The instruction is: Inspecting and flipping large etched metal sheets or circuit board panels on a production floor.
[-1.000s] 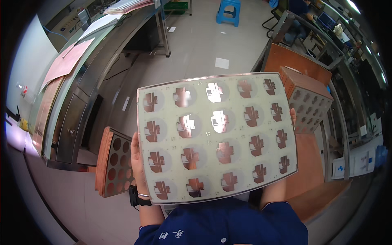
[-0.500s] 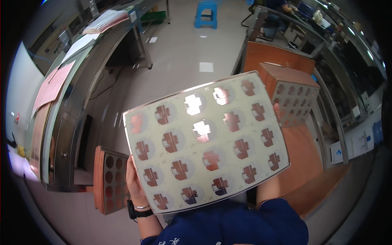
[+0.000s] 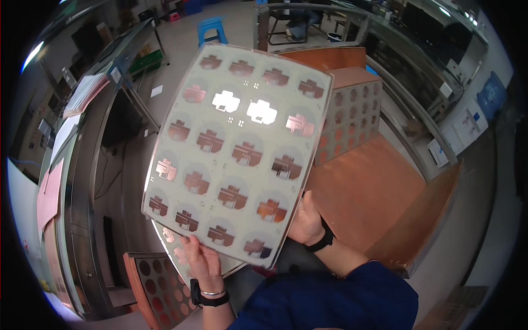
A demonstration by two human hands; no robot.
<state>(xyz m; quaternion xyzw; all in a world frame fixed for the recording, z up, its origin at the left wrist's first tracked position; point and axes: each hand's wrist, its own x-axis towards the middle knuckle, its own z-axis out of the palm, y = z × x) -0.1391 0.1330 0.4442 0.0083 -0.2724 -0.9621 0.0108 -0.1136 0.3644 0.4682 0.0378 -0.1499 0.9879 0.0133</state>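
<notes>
A pale cream circuit board panel with rows of shiny copper patterns is held up tilted before me, its long side running away from me. My right hand grips its right edge near the lower corner, most fingers hidden behind it. My left hand is closed at the bottom edge, fingertips against the panel. Under that edge a second, similar panel sticks out, mostly covered. Whether my left hand also holds this one, I cannot tell.
At the right, a stack of patterned panels leans on a brown board stand. Panels with round holes stand at the lower left. A long bench with papers runs along the left. A blue stool is at the back.
The panel has turned from lying crosswise to lengthwise, and both hands have shifted on its edges. A second panel now shows beneath it. My view has swung right.
</notes>
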